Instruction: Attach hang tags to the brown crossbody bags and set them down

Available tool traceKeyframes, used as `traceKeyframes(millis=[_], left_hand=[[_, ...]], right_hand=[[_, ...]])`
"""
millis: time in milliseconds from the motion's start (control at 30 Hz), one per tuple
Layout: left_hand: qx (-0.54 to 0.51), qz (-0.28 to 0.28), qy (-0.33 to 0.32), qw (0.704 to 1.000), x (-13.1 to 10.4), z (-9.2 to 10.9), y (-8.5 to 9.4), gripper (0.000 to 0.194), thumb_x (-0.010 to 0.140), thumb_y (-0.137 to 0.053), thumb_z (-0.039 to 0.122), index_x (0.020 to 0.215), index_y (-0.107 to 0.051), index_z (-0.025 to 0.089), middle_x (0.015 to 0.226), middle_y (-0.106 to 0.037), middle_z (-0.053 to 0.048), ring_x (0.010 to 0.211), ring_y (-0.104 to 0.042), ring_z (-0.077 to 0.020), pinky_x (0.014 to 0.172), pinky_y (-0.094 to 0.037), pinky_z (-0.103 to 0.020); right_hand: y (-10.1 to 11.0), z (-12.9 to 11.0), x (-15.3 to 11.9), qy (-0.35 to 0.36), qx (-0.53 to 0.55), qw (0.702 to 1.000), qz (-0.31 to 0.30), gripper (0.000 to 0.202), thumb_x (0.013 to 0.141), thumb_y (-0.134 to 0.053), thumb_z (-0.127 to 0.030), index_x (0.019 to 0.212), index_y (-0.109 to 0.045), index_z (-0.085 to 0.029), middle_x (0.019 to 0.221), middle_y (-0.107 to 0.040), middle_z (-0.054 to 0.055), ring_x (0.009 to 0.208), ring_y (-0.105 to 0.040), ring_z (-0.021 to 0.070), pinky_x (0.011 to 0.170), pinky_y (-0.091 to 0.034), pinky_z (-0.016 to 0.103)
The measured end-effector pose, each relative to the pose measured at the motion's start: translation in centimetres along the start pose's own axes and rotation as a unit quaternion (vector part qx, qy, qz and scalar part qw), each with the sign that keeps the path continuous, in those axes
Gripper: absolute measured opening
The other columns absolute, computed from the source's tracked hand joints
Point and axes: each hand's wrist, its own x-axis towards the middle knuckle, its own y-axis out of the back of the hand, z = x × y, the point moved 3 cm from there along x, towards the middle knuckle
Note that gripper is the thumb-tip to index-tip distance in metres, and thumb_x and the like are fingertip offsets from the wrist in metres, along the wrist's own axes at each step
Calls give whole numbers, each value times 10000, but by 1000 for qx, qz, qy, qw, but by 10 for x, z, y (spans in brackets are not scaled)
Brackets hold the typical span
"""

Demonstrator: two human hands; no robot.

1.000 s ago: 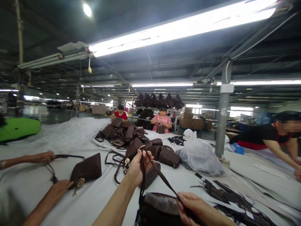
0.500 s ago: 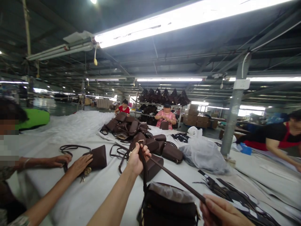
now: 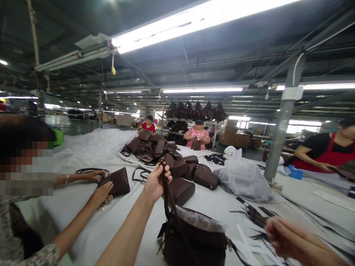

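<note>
My left hand (image 3: 157,183) is closed around the dark brown strap (image 3: 165,195) of a handbag, holding it up above the table. Below it, the dark brown handbag (image 3: 194,236) stands upright with clear plastic along its top. A second length of strap runs from the bag's right side toward the lower edge. My right hand (image 3: 291,236) is at the lower right, apart from the bag, slightly blurred, with its fingers curled together; what they hold, if anything, is hidden. Close by it lie black straps (image 3: 252,212) with tags.
A pile of brown handbags (image 3: 180,168) lies ahead on the white-covered table (image 3: 116,229). A clear plastic bag (image 3: 241,177) sits by the grey post (image 3: 283,136). On the left, a co-worker's hands (image 3: 101,194) rest on another brown bag (image 3: 119,181). Other people work farther back.
My right hand has let go of the strap that was stretched between my hands, and has moved right. The strap now hangs from my left hand. The co-worker at left has leaned in.
</note>
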Motion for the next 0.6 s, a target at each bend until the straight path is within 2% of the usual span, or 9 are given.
traceKeyframes(millis=[67, 133, 200, 267, 300, 367, 433, 500, 600], left_hand=[[76, -53, 22, 995, -6, -10, -19, 166, 799, -685, 136, 954, -628, 148, 811, -603, -24, 642, -549, -92, 612, -487, -211], [135, -87, 39, 986, -13, -20, -37, 244, 742, -743, 137, 961, -637, 152, 851, -644, -34, 699, -594, -104, 670, -511, -220], [165, -103, 48, 980, -19, -27, -51, 270, 718, -767, 144, 954, -639, 159, 875, -672, -33, 739, -632, -113, 721, -530, -229], [174, -114, 48, 977, -23, -28, -59, 286, 710, -777, 152, 959, -638, 172, 894, -693, -26, 778, -664, -125, 765, -543, -243], [176, -117, 43, 977, -24, -26, -62, 291, 710, -777, 152, 965, -638, 180, 905, -702, -22, 799, -676, -132, 785, -548, -251], [178, -112, 28, 977, -24, -20, -62, 297, 717, -771, 146, 977, -636, 195, 914, -714, -14, 827, -693, -144, 799, -557, -261], [180, -97, 15, 979, -21, -12, -57, 297, 731, -760, 148, 993, -633, 207, 913, -724, -11, 840, -703, -158, 782, -571, -270], [173, -80, 10, 982, -17, -8, -50, 298, 742, -752, 151, 1006, -630, 214, 906, -730, -11, 841, -709, -165, 764, -582, -278], [146, -64, 12, 987, -15, -9, -42, 288, 748, -746, 140, 1002, -629, 208, 878, -730, -11, 813, -709, -154, 766, -580, -275]], right_hand=[[-44, -25, -9, 69, -74, 994, -47, 450, 737, -633, -640, 737, -652, -191, 748, -644, 60, 704, -616, 194, 658, -529, 312], [-88, -47, -13, 135, -113, 980, -97, 442, 805, -564, -604, 925, -660, -189, 892, -672, 88, 868, -637, 238, 718, -535, 342], [-125, -64, -7, 187, -137, 968, -99, 502, 816, -589, -502, 1215, -562, -199, 1112, -652, 112, 1029, -612, 244, 853, -510, 380], [-151, -75, 4, 239, -172, 952, -83, 671, 747, -687, -365, 1350, -441, -204, 1164, -630, 110, 1069, -591, 244, 891, -486, 400], [-162, -79, 11, 266, -181, 942, -92, 711, 710, -718, -304, 1351, -430, -201, 1077, -653, 84, 1009, -610, 233, 873, -489, 392], [-176, -85, 22, 267, -161, 939, -147, 560, 750, -640, -210, 1282, -466, -182, 791, -648, 1, 757, -635, 180, 734, -514, 342], [-183, -90, 29, 263, -153, 935, -183, 426, 785, -545, -150, 1208, -506, -172, 686, -592, -37, 635, -595, 142, 656, -499, 300], [-187, -97, 31, 277, -155, 931, -179, 420, 786, -543, -151, 1204, -506, -176, 788, -602, -12, 715, -592, 139, 685, -492, 289], [-198, -98, 32, 277, -125, 931, -203, 543, 752, -635, -206, 1256, -434, -185, 917, -604, 11, 828, -591, 152, 704, -487, 275]])
